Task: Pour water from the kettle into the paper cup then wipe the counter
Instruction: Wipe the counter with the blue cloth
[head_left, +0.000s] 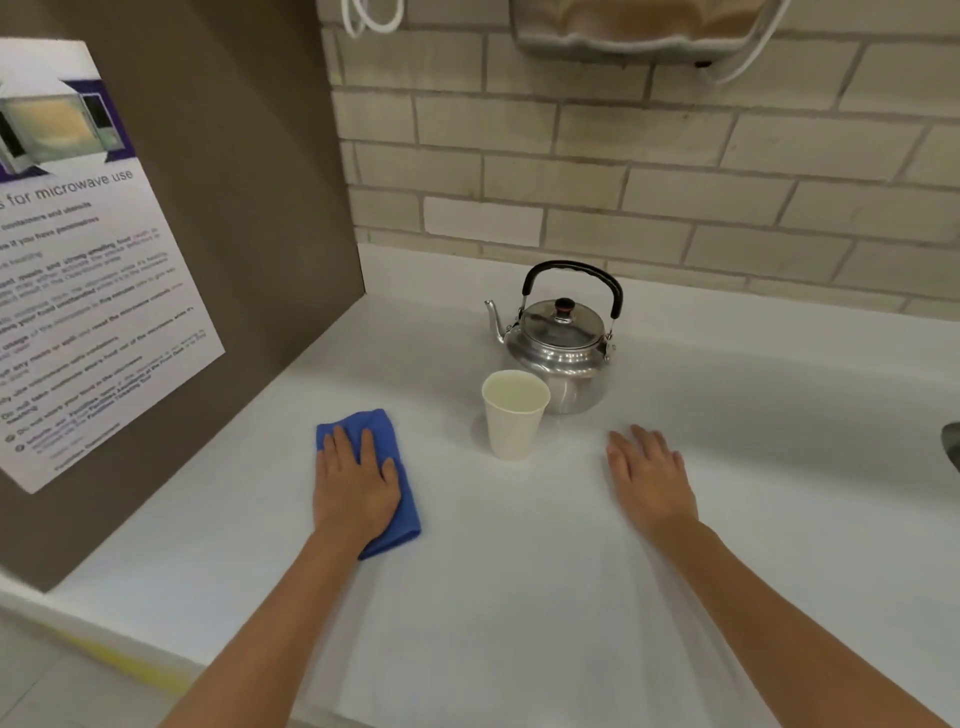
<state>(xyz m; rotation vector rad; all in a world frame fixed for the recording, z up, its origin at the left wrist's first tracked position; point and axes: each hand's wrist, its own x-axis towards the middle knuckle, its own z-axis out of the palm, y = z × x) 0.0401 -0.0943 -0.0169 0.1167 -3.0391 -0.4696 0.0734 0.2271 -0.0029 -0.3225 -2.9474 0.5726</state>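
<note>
A steel kettle (558, 335) with a black handle stands upright near the back of the white counter (519, 597), lid on, spout to the left. Just in front of it stands a white paper cup (514, 415), upright, with liquid inside. A folded blue cloth (387, 441) lies on the counter left of the cup. My left hand (356, 483) rests flat on the cloth, fingers spread. My right hand (649, 478) lies flat on the bare counter right of the cup, holding nothing.
A brown side panel with a microwave-use notice (78, 260) walls off the left. A brick wall (623, 156) runs behind the counter, with a paper towel dispenser (639, 26) above. A dark object (953, 444) shows at the right edge.
</note>
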